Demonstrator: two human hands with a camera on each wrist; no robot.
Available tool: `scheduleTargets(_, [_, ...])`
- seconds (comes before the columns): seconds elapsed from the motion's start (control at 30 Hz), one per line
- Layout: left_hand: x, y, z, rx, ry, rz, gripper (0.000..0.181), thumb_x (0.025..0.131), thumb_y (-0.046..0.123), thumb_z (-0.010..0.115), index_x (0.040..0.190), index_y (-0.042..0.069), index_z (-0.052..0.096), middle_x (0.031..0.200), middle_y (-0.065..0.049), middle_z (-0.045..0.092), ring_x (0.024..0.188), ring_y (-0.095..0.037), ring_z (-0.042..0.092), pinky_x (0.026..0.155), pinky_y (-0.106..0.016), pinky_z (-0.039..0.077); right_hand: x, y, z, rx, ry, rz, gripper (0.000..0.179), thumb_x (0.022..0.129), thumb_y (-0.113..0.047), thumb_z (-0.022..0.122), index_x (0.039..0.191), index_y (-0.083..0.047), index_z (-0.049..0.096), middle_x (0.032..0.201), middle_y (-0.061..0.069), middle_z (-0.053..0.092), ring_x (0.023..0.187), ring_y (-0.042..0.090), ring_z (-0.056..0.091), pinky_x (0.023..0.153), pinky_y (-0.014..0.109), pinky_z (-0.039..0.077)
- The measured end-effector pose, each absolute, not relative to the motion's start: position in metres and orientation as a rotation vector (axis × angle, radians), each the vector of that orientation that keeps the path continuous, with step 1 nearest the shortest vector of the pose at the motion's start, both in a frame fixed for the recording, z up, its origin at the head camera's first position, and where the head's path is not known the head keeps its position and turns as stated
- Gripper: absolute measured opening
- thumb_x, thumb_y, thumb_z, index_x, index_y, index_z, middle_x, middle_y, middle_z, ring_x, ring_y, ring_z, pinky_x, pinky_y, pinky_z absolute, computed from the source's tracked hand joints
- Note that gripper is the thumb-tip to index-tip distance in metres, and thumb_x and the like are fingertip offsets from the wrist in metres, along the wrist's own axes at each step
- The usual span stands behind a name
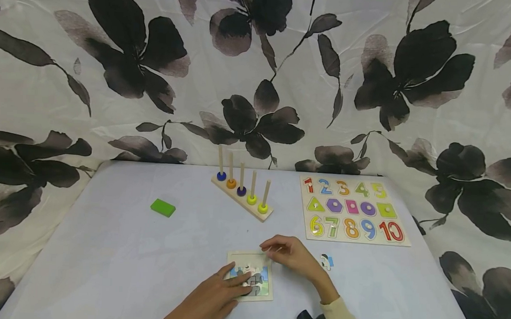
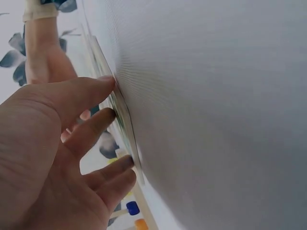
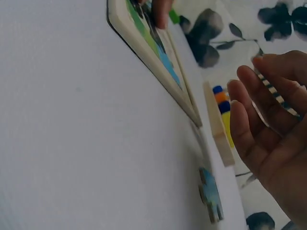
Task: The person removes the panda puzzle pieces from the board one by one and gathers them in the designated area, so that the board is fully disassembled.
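On my tabletop (image 1: 121, 248) I see a green rectangular block (image 1: 162, 207), a five-peg wooden stacker (image 1: 242, 198) and a number-and-shape puzzle board (image 1: 340, 216), before a floral cloth (image 1: 313, 86).

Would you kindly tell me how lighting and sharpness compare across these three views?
Head view: bright, fairly even light, number board readable, framed puzzle soft in its small details; left wrist: dim grey tabletop, paler floral backdrop; right wrist: dim too, soft shadow near the loose puzzle piece.
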State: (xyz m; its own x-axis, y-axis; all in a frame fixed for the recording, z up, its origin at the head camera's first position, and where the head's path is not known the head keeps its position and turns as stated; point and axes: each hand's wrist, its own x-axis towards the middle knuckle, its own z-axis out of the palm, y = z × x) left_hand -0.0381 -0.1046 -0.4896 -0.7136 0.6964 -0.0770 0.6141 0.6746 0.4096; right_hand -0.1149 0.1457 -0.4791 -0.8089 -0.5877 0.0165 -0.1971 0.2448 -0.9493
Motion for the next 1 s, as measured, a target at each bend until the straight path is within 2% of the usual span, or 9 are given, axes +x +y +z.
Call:
scheduleTargets(0.1, [-0.037, -0.107, -0.491, 1.09, 2.669, 0.556, 0.04, 0.087, 0.017, 0.07, 0.126, 0.026, 0.064, 0.14, 0.0, 0.052, 0.13, -0.043, 0.043, 0.1, -0.055, 0.042, -0.112, 0.131, -0.482, -0.752, 2.183, -1.547, 0.023, 0.092, 0.001, 0.059, 0.113, 0.006, 0.065, 0.109, 0.023, 0.066, 0.09, 0.019, 0.06, 0.08, 0.028, 0.051])
scheduleTargets(0.37, [-0.034, -0.112, -0.494, 1.113, 2.659, 0.608, 0.034, 0.088, 0.016, 0.068, 0.122, 0.024, 0.067, 0.136, -0.003, 0.055, 0.13, -0.047, 0.041, 0.101, -0.059, 0.038, -0.109, 0.112, -0.5, -0.846, 2.212, -1.468, 0.018, 0.091, -0.008, 0.064, 0.107, -0.006, 0.071, 0.1, 0.008, 0.069, 0.081, 0.003, 0.056, 0.071, 0.021, 0.049])
scheduleTargets(0.5, [-0.033, -0.113, -0.496, 1.153, 2.676, 0.61, 0.033, 0.089, 0.016, 0.067, 0.121, 0.023, 0.067, 0.135, -0.004, 0.056, 0.13, -0.043, 0.043, 0.103, -0.061, 0.034, -0.107, 0.108, -0.501, -0.879, 2.209, -1.464, 0.017, 0.091, -0.009, 0.064, 0.106, -0.007, 0.072, 0.1, 0.007, 0.069, 0.079, 0.003, 0.055, 0.069, 0.021, 0.049])
scheduleTargets(0.73, [-0.033, -0.114, -0.495, 1.2, 2.683, 0.611, 0.035, 0.089, 0.016, 0.067, 0.123, 0.021, 0.066, 0.134, -0.005, 0.057, 0.123, -0.025, 0.054, 0.104, -0.061, 0.032, -0.106, 0.104, -0.5, -0.856, 2.226, -1.42, 0.018, 0.09, -0.006, 0.063, 0.106, -0.008, 0.072, 0.102, 0.003, 0.068, 0.08, 0.002, 0.054, 0.069, 0.02, 0.048])
scheduleTargets(1.0, [-0.032, -0.114, -0.495, 1.247, 2.703, 0.615, 0.035, 0.088, 0.012, 0.068, 0.122, 0.019, 0.067, 0.133, -0.007, 0.058, 0.119, -0.022, 0.058, 0.102, -0.062, 0.033, -0.105, 0.101, -0.502, -0.883, 2.293, -1.347, 0.017, 0.089, -0.004, 0.065, 0.103, -0.008, 0.073, 0.098, 0.0, 0.068, 0.074, 0.0, 0.052, 0.065, 0.018, 0.047])
